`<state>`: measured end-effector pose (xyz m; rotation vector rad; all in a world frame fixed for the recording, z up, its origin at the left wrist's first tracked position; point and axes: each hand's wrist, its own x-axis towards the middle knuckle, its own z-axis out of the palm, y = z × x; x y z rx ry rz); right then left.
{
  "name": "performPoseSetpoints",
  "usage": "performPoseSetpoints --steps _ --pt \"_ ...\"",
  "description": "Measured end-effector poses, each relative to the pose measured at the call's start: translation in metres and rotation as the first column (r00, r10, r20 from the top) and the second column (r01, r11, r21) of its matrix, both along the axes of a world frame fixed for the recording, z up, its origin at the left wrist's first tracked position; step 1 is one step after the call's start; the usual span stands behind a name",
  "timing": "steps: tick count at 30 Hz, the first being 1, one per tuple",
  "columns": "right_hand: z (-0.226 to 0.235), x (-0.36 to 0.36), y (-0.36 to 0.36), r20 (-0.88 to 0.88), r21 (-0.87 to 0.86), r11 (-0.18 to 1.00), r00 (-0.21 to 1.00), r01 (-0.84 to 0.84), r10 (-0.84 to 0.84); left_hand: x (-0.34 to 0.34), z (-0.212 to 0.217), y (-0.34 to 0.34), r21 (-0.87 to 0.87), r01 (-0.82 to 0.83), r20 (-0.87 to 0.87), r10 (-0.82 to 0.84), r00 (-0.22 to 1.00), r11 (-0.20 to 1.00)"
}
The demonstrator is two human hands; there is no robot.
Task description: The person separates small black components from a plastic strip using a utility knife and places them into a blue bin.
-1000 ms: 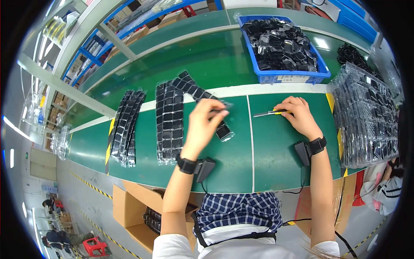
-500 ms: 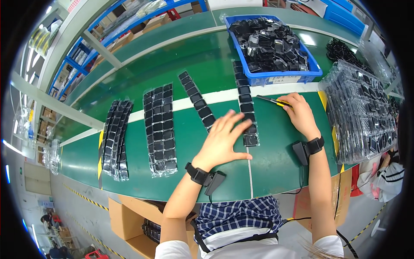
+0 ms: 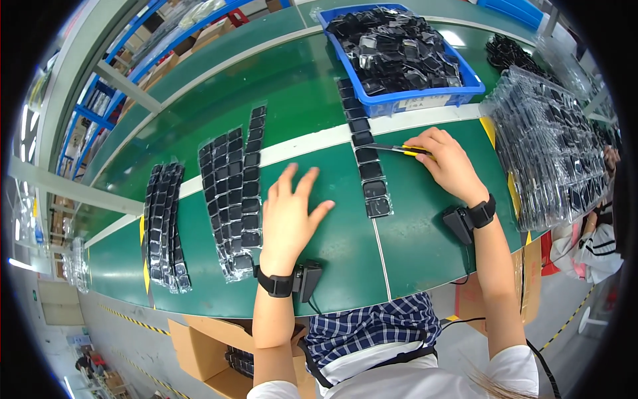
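Strip of black parts (image 3: 367, 159) under yellow-handled tool (image 3: 399, 149), right hand (image 3: 448, 163) gripping tool

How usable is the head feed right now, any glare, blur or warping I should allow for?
Head view: sharp at centre, both hands crisp, left hand flat on the belt, right hand gripping a tool; glare on the bagged stack and in the blue bin; fisheye bends the belt's white stripe; rim black.
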<state>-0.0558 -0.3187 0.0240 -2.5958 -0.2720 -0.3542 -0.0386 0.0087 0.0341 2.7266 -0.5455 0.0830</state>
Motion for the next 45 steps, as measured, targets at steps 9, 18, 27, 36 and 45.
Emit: performPoseSetpoints --steps 9,18,27,36,45 --pt "0.003 -0.005 0.005 -0.152 0.083 0.959 0.948 -0.27 0.28 -0.007 -0.019 -0.042 -0.169 0.52 0.18 -0.492 0.852 0.837" --pt "0.007 -0.007 0.003 -0.187 0.062 0.947 0.928 -0.316 0.322 0.007 -0.017 -0.044 -0.155 0.612 0.309 -0.551 0.775 0.775" --pt "0.008 -0.009 0.002 -0.213 0.072 0.938 0.913 -0.34 0.347 0.011 -0.02 -0.047 -0.112 0.646 0.325 -0.586 0.742 0.756" --pt "0.009 -0.01 0.0 -0.202 0.062 0.926 0.904 -0.373 0.377 0.041 -0.036 -0.053 -0.393 0.446 0.075 -0.455 0.887 0.804" --pt "0.002 -0.007 0.001 -0.157 0.087 0.925 0.912 -0.369 0.378 0.046 -0.04 -0.055 -0.483 0.354 -0.034 -0.421 0.906 0.801"
